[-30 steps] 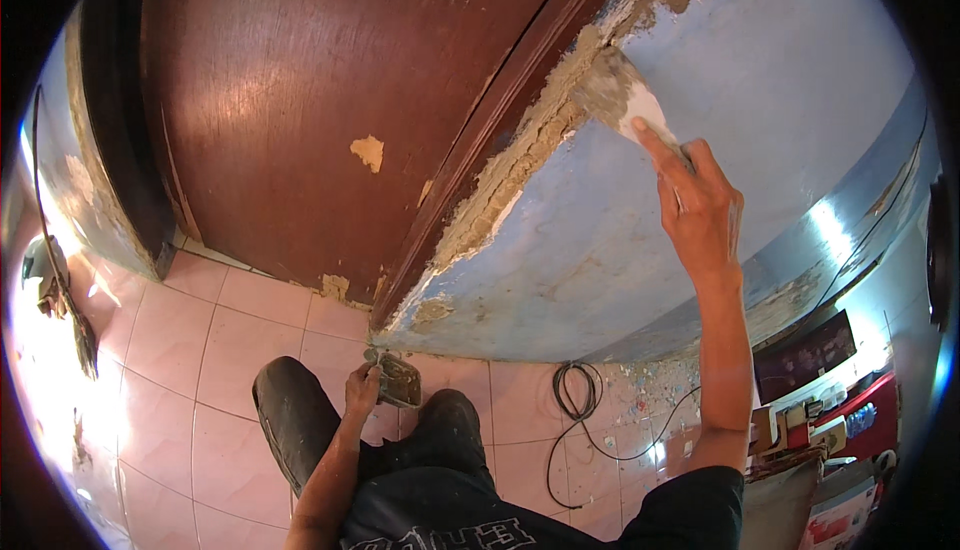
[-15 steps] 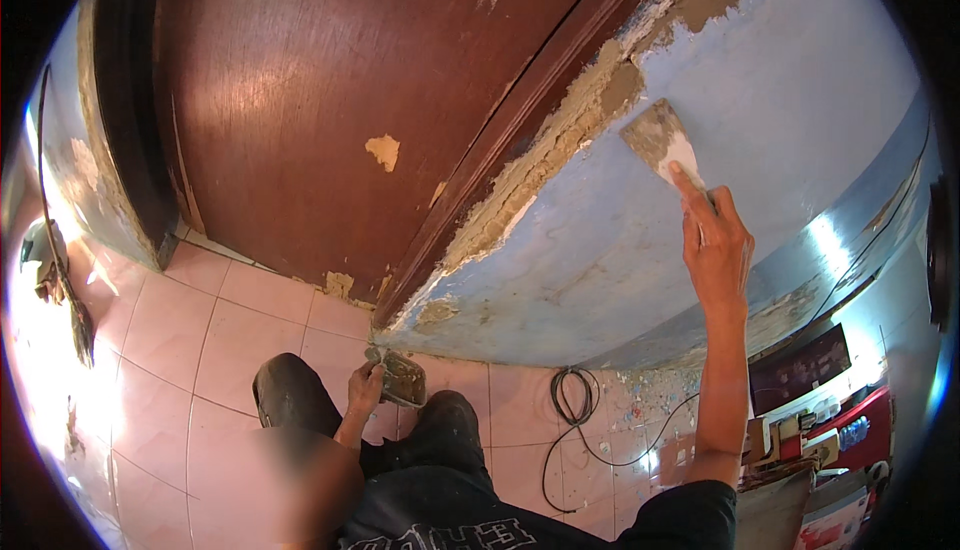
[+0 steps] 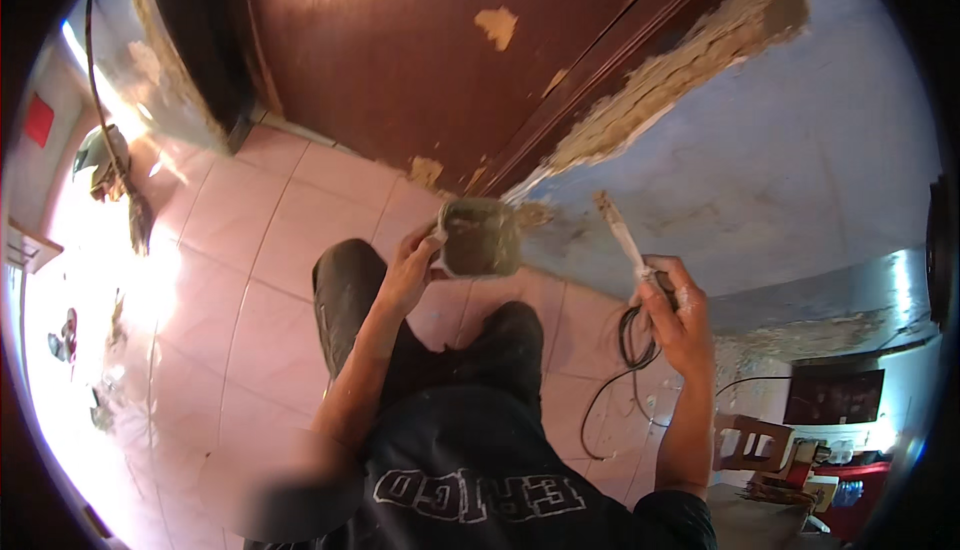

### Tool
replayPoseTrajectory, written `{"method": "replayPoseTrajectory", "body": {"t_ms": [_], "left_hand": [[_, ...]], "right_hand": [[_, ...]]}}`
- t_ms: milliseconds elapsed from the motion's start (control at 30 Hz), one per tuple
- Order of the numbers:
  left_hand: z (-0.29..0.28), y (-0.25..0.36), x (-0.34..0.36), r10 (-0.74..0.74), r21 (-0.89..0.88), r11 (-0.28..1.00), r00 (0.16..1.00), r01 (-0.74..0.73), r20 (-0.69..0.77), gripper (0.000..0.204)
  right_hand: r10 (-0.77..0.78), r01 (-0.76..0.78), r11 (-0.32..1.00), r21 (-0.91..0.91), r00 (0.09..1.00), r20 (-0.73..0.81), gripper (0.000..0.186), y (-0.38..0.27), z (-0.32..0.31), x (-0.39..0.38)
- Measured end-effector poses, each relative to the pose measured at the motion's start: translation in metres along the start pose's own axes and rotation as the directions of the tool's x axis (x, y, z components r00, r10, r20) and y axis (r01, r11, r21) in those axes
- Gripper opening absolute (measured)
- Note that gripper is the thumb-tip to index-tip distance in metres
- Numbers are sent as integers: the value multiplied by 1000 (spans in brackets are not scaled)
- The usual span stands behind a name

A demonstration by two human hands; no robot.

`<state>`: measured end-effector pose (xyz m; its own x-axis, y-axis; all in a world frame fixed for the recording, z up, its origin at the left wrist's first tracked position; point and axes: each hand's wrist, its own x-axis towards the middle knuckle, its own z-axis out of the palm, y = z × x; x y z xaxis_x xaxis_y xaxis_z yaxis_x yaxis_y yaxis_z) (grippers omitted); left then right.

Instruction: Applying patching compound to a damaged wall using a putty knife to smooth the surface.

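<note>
My left hand (image 3: 408, 272) grips a square grey-green plastic tub (image 3: 509, 240) by its near left side, above my knees. Some brownish mortar smears show inside the tub. In my right hand (image 3: 676, 316) is a putty knife (image 3: 622, 232), seen nearly edge-on, with its blade pointing up and a lump of mortar at the tip. The blade is apart from both the tub and the blue wall (image 3: 760, 160). Along the wall's border with the brown door frame (image 3: 560, 100) runs a rough strip of mortar (image 3: 680, 80).
A brown wooden door (image 3: 380, 40) with chipped patches stands ahead. Pink tiles (image 3: 270, 240) cover the floor. A coiled black cable (image 3: 632, 350) lies by the wall at the right. Farther right are a wooden chair (image 3: 752, 444) and cluttered goods.
My right hand has drawn the putty knife away from the wall, down and back toward me. My left hand has raised the tub from near the floor. The view has shifted left.
</note>
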<state>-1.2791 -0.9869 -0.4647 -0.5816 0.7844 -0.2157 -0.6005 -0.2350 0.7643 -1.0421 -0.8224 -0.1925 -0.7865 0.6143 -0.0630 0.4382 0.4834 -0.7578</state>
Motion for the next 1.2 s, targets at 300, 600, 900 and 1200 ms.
{"method": "replayPoseTrajectory", "body": {"t_ms": [300,600,900,1200], "left_hand": [[18,54,-36,240,192,947,964,-259,119,60],[31,61,-53,385,487,782,916,-389,113,55],[27,40,-45,406,484,794,914,-368,29,53],[17,9,-45,230,459,860,972,-224,42,54]], "right_hand": [[-124,145,985,-97,972,200,27,55,61,8],[-235,294,888,-355,951,199,25,51,70,14],[-133,259,897,-359,931,340,18,34,85,27],[139,-82,984,-156,905,401,21,49,99,15]]}}
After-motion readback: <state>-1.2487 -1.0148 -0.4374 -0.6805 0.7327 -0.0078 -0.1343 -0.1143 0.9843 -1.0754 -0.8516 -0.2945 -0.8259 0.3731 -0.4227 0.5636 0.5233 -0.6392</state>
